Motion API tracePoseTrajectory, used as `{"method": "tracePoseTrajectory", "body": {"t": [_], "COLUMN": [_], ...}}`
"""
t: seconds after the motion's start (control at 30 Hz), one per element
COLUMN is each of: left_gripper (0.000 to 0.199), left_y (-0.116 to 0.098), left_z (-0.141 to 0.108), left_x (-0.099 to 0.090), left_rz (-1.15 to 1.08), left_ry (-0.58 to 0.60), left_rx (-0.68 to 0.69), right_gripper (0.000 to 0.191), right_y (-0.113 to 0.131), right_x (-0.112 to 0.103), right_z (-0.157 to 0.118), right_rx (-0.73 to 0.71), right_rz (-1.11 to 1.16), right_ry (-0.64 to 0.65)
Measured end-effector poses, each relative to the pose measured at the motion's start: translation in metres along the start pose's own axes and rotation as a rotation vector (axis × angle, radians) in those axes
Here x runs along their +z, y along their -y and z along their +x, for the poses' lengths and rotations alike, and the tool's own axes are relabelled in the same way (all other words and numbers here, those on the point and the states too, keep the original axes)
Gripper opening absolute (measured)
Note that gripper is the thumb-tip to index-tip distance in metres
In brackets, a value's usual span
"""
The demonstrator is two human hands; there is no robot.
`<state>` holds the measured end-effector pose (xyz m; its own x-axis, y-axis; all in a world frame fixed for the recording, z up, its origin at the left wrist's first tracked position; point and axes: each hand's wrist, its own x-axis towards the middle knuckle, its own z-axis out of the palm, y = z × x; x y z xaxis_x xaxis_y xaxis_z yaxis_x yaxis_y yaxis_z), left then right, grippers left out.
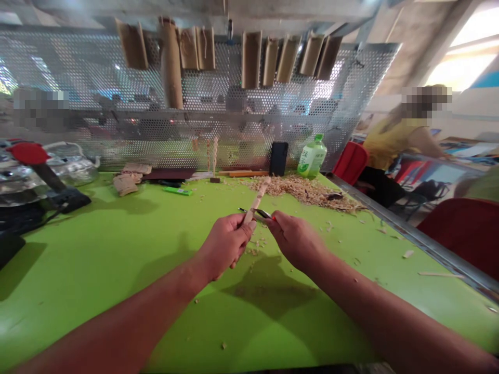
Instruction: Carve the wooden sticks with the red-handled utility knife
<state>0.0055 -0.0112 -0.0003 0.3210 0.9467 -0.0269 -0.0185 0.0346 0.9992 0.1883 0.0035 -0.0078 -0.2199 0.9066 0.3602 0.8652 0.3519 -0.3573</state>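
My left hand grips a pale carved wooden stick, which slants up and away from me. My right hand is shut on a small carving knife, and its narrow metal part points left across the stick. The blade's edge is hidden where knife and wood meet. Both hands are held above the green table, close together. Wood shavings lie heaped beyond them, with loose chips scattered near my hands.
A perforated metal screen with hanging brown tubes stands behind an upright black phone and green-capped bottle. A red-handled clamp sits left. A metal table edge runs right, beyond which a yellow-shirted person works.
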Motion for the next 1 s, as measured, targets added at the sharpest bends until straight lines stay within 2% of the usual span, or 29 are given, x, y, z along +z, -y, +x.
{"method": "tracePoseTrajectory", "body": {"t": [0.3,0.37,0.47,0.53,0.57,0.67,0.73,0.9,1.0], "left_gripper": [0.026,0.026,0.024,0.023,0.023,0.023,0.023,0.022,0.022], "left_y": [0.0,0.0,-0.001,0.0,0.0,0.002,0.004,0.005,0.004], "left_z": [-0.001,-0.001,0.001,0.004,0.005,0.009,0.011,0.013,0.012], "left_x": [0.0,-0.001,-0.004,-0.006,-0.007,-0.009,-0.01,-0.011,-0.011], "left_rz": [0.096,0.119,0.176,0.222,0.246,0.3,0.298,0.29,0.334], "left_ry": [-0.028,-0.021,-0.012,-0.017,-0.027,-0.087,-0.11,-0.11,-0.121], "left_rx": [0.049,0.045,0.079,0.124,0.144,0.188,0.216,0.256,0.295], "right_gripper": [0.044,0.044,0.044,0.045,0.045,0.047,0.048,0.046,0.043], "right_y": [-0.008,-0.009,-0.01,-0.01,-0.01,-0.011,-0.011,-0.005,0.0], "right_x": [0.015,0.015,0.011,0.007,0.006,0.004,0.002,-0.005,-0.006], "right_z": [0.0,0.001,0.003,0.004,0.005,0.004,0.003,0.0,-0.001], "right_rx": [0.029,0.052,0.098,0.095,0.077,-0.002,-0.044,-0.079,-0.113], "right_rz": [0.439,0.548,0.71,0.762,0.758,0.64,0.531,0.276,0.231], "right_ry": [0.099,0.15,0.292,0.319,0.283,0.069,-0.01,-0.005,-0.006]}}
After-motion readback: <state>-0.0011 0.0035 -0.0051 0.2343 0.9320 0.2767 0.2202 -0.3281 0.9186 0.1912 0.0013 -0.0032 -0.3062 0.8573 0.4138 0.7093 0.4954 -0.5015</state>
